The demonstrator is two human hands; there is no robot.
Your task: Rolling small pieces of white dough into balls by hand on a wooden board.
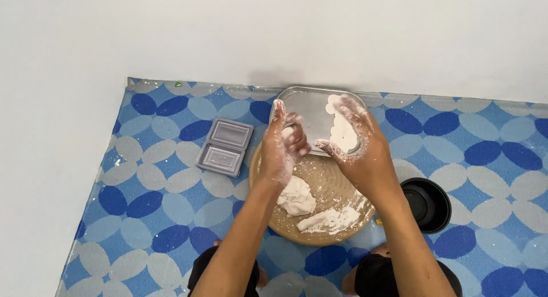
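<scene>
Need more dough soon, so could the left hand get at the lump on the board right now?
Probably yes: the left hand hovers just above the dough lump on the round board, and nothing lies between them.

Home floor: patterned mat [171, 177], dough [297, 197]

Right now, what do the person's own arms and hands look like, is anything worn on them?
Both forearms are bare: no sleeves, gloves, watch or rings show. The left hand and right hand are dusted with white flour, thickest on the fingers and palms, thinning toward the wrists. Bits of dough cling to the fingertips. Dark clothing shows only at the knees, at the picture's lower edge.
</scene>
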